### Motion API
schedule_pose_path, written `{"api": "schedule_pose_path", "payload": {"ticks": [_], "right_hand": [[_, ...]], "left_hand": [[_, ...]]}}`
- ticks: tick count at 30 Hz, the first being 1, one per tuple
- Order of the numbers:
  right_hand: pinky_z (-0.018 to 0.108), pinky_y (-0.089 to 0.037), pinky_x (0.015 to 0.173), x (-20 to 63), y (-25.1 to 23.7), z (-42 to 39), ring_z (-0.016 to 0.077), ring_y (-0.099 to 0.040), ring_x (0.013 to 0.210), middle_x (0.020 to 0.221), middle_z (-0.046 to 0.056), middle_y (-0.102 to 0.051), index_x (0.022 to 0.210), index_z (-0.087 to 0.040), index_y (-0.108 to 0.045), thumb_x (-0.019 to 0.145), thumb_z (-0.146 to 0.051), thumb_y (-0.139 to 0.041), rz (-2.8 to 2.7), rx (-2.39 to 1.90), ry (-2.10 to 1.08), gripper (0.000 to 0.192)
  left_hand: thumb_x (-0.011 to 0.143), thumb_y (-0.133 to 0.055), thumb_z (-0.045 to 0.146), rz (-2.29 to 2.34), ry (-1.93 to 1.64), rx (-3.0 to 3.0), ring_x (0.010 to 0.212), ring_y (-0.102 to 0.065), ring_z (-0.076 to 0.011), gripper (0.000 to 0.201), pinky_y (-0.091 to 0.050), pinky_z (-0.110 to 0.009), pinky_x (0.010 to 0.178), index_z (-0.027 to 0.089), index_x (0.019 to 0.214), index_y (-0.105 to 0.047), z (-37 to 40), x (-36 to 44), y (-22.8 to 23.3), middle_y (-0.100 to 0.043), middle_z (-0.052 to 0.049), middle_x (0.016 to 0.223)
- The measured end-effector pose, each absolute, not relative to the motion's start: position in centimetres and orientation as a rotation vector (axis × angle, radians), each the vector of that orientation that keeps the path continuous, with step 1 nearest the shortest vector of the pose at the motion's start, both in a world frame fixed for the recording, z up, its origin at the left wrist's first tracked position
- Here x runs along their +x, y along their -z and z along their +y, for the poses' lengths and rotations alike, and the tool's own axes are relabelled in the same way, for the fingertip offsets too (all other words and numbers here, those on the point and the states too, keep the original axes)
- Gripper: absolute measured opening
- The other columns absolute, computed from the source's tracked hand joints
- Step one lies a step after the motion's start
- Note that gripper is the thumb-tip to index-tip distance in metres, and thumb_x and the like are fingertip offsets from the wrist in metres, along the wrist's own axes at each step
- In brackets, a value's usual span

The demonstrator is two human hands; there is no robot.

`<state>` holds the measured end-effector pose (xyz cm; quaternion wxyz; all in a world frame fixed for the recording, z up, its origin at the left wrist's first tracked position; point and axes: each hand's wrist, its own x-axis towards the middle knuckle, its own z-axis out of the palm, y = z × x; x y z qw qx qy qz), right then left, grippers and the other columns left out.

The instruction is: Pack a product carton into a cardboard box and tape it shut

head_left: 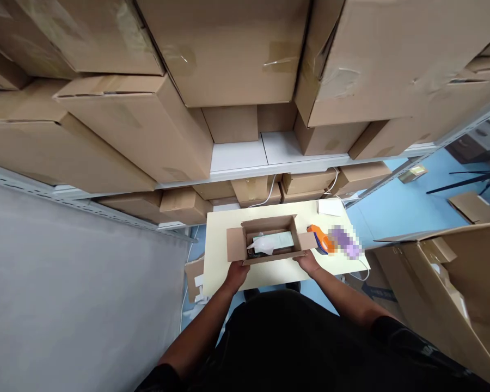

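Note:
On the pale yellow table [224,277] stands a small open cardboard box [273,259], its end flaps folded outward. Inside lies a pale green carton [283,240] with a piece of whitish plastic wrap [263,243] over its left part. My left hand [237,275] grips the near left corner of the box. At the near right corner, my right hand [308,262] holds the box below its right flap. The fingers of both hands are partly hidden by the box wall. An orange and blue tape dispenser [320,239] sits just right of the box.
Beside the dispenser is a blurred purple object [346,242]; a white item [330,207] lies at the table's back right. Shelves [245,170] full of cardboard boxes [237,54] rise behind. A large open carton [412,272] stands right, and a grey wall [85,283] left.

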<state>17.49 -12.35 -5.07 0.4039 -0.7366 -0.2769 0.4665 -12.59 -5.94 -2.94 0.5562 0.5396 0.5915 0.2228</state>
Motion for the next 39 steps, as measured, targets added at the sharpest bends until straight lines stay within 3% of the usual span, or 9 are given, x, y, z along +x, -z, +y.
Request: {"api": "schedule_pose_path", "payload": {"ticks": [7, 12, 17, 21, 23, 28, 32, 36, 39], "right_hand": [[0.045, -0.052, 0.089, 19.7, 4.7, -13.2, 0.0294, -0.067, 0.084, 0.074, 0.003, -0.074, 0.070, -0.026, -0.073, 0.057, -0.029, -0.072, -0.872, -1.898, -1.186, 0.014], [0.048, -0.052, 0.103, 23.6, 3.6, -14.6, 0.0304, -0.069, 0.107, 0.104, 0.006, -0.078, 0.105, -0.025, -0.078, 0.072, -0.027, -0.063, -1.145, -1.875, -1.005, 0.036], [0.056, -0.036, 0.124, 26.1, 1.6, -15.0, 0.0309, -0.049, 0.147, 0.154, 0.007, -0.059, 0.151, -0.026, -0.056, 0.078, -0.019, -0.055, -1.554, -1.773, -0.744, 0.073], [0.056, -0.034, 0.126, 24.7, -0.2, -13.9, 0.0290, -0.033, 0.158, 0.171, 0.006, -0.034, 0.167, -0.025, -0.031, 0.078, -0.010, -0.051, -1.945, -1.635, -0.699, 0.093], [0.056, -0.032, 0.127, 23.8, -0.5, -13.0, 0.0297, -0.028, 0.160, 0.174, 0.007, -0.026, 0.168, -0.024, -0.027, 0.074, -0.007, -0.052, -2.117, -1.598, -0.677, 0.099], [0.059, -0.032, 0.124, 23.1, 0.3, -11.3, 0.0347, -0.031, 0.158, 0.173, 0.007, -0.029, 0.163, -0.025, -0.041, 0.072, -0.009, -0.059, -2.321, -1.630, -0.628, 0.093], [0.059, -0.037, 0.122, 23.0, 0.6, -11.0, 0.0357, -0.041, 0.153, 0.169, 0.010, -0.039, 0.154, -0.024, -0.055, 0.083, -0.026, -0.066, -2.220, -1.586, -0.733, 0.071], [0.057, -0.046, 0.116, 22.2, 0.6, -10.9, 0.0318, -0.051, 0.146, 0.160, 0.012, -0.052, 0.146, -0.024, -0.061, 0.099, -0.036, -0.056, -1.866, -1.603, -0.807, 0.049], [0.057, -0.051, 0.112, 21.2, 1.0, -10.6, 0.0323, -0.053, 0.144, 0.159, 0.014, -0.051, 0.150, -0.025, -0.055, 0.099, -0.037, -0.055, -1.661, -1.729, -0.739, 0.052]], "left_hand": [[0.060, -0.064, 0.022, 1.443, -0.555, 1.254, 0.091, -0.071, -0.0322, 0.016, -0.054, -0.045, 0.090, 0.022, 0.074, -0.070, -6.1, -12.9, 2.6, -0.074, -0.005, 0.074], [0.069, -0.063, 0.027, 1.461, -0.707, 1.191, 0.106, -0.072, -0.0291, 0.048, -0.054, -0.045, 0.100, 0.019, 0.117, -0.067, -6.4, -14.8, 1.9, -0.078, -0.008, 0.107], [0.081, -0.059, 0.023, 1.340, -0.775, 1.337, 0.126, -0.066, -0.0250, 0.068, -0.049, -0.047, 0.113, 0.021, 0.149, -0.048, -6.6, -15.9, 0.3, -0.064, -0.010, 0.145], [0.080, -0.058, 0.013, 1.207, -0.686, 1.712, 0.145, -0.051, -0.0268, 0.073, -0.041, -0.052, 0.123, 0.024, 0.152, -0.049, -6.2, -14.9, -1.0, -0.053, -0.009, 0.157], [0.077, -0.059, 0.009, 1.137, -0.624, 1.918, 0.150, -0.044, -0.0284, 0.072, -0.036, -0.055, 0.126, 0.025, 0.148, -0.055, -5.9, -14.3, -1.2, -0.054, -0.008, 0.157], [0.088, -0.071, 0.028, 1.122, -0.595, 2.161, 0.142, -0.049, -0.0324, 0.041, -0.042, -0.058, 0.120, 0.024, 0.129, -0.069, -4.9, -13.9, -0.8, -0.064, -0.010, 0.145], [0.095, -0.066, 0.036, 1.196, -0.654, 2.132, 0.129, -0.057, -0.0298, 0.023, -0.048, -0.055, 0.113, 0.023, 0.113, -0.072, -4.4, -13.3, -0.4, -0.071, -0.010, 0.128], [0.091, -0.070, 0.035, 1.398, -0.736, 1.919, 0.118, -0.061, -0.0284, 0.037, -0.052, -0.052, 0.107, 0.022, 0.125, -0.066, -4.0, -12.1, -0.3, -0.070, -0.010, 0.118], [0.085, -0.073, 0.032, 1.484, -0.769, 1.760, 0.110, -0.064, -0.0252, 0.063, -0.056, -0.048, 0.101, 0.022, 0.144, -0.053, -3.6, -11.3, 0.0, -0.061, -0.012, 0.131]]}}
